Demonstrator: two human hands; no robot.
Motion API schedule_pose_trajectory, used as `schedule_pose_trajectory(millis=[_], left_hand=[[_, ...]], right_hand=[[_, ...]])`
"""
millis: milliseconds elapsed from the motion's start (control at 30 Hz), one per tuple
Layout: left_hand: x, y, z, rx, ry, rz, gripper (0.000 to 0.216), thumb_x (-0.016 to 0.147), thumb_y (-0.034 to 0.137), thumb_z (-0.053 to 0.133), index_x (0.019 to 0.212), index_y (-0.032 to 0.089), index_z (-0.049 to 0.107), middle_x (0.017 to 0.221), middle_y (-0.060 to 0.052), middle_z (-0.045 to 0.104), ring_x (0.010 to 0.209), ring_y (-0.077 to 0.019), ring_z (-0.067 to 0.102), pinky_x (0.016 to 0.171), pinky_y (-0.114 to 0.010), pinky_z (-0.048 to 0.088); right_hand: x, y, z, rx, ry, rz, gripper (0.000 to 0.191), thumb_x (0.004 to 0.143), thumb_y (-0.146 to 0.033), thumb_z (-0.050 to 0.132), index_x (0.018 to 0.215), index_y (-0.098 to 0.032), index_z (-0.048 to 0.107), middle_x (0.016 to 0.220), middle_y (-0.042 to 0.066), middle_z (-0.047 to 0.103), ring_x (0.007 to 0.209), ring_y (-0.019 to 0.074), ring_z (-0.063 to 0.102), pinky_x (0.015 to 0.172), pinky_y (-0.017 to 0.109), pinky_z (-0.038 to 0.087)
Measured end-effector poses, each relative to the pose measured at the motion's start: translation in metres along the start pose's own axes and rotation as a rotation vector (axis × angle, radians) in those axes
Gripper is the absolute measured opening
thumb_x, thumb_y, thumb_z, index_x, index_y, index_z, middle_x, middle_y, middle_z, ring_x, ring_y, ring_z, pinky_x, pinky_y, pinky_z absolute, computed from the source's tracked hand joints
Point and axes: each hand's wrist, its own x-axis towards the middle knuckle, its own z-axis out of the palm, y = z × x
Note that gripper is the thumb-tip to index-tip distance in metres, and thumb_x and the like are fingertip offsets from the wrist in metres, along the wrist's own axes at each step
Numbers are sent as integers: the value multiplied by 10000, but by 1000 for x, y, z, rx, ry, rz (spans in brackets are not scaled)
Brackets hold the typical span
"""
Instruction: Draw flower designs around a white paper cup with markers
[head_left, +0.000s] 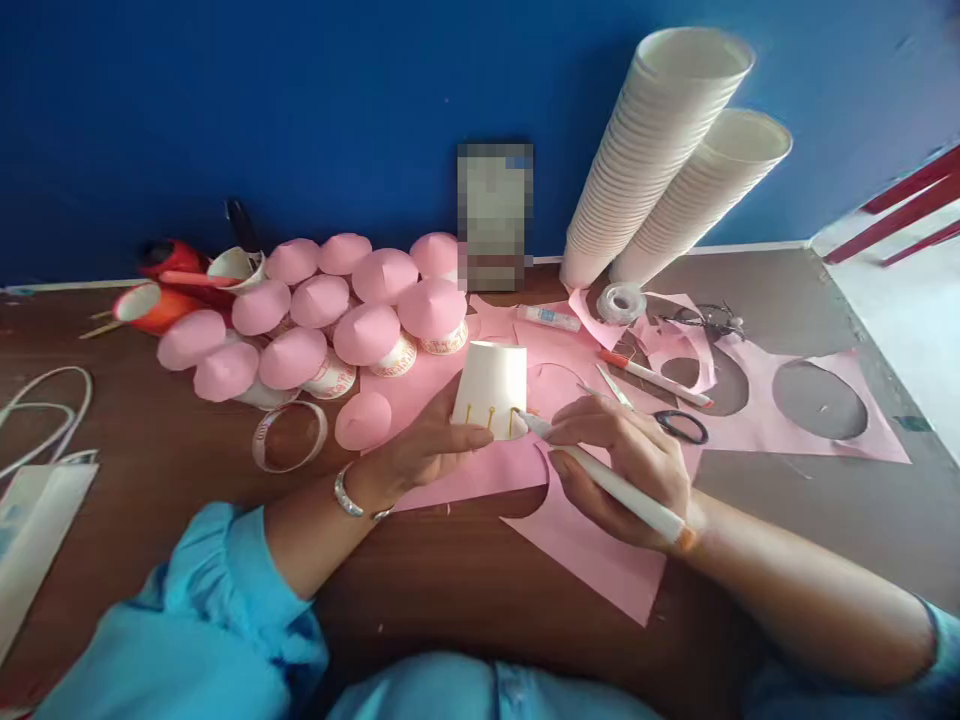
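My left hand [439,435] grips a white paper cup [491,380], held upside down over the pink paper. Near its rim the cup carries a few short yellow-brown strokes with dots on top. My right hand [626,460] is closed around a white marker [622,490] with an orange end; its tip meets the cup beside the rightmost stroke. Under both hands lies pink paper [480,480] with round outlines and cut edges. Scissors [681,427] with dark handles rest just beyond my right hand, partly hidden. A small pink cone [364,420] sits left of my left wrist.
Several cups topped with pink cones [292,357] stand at the back left. Two tall cup stacks [660,150] lean by the blue wall. A glue stick [549,318], tape roll [621,302], orange marker [656,378] and paper ring [290,437] lie around. A white bag [45,540] is far left.
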Motion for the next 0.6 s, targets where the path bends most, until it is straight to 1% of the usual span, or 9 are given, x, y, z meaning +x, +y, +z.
schedule_pose_trajectory(millis=[167,300,433,500,600], left_hand=[[0,0,0,7,2,-20,521,864,252,820,1360,266,662,1166,-45,771,1114,-259,720,1049,-445,553],[2,-5,-6,16,-38,0,512,868,256,809,1359,260,661,1215,-65,769,1173,-290,715,1065,-467,549],[3,-10,-13,34,-62,12,507,876,258,803,1362,264,660,1221,-68,767,1168,-282,718,1057,-461,557],[3,-12,-15,52,-53,8,509,879,260,800,1368,262,659,1213,-73,770,1169,-285,717,1044,-456,560],[6,-14,-17,48,-59,43,524,871,297,805,1373,251,663,1195,-89,778,1215,-316,704,1045,-474,557]], right_hand=[[0,-1,1,18,-4,-4,154,954,-87,604,1040,-214,616,802,37,730,695,181,737,570,301,586],[0,-1,2,28,-2,0,160,952,-90,601,1050,-213,626,814,40,735,702,178,732,569,302,578],[0,-1,1,31,-5,-8,172,950,-89,601,1062,-217,626,815,40,732,702,178,731,563,299,574],[-1,-1,1,34,13,-27,176,950,-93,606,1075,-215,627,812,41,723,701,183,728,560,300,578],[-1,1,-1,46,54,-39,188,958,-107,619,1119,-203,633,837,54,710,731,200,726,581,322,604]])
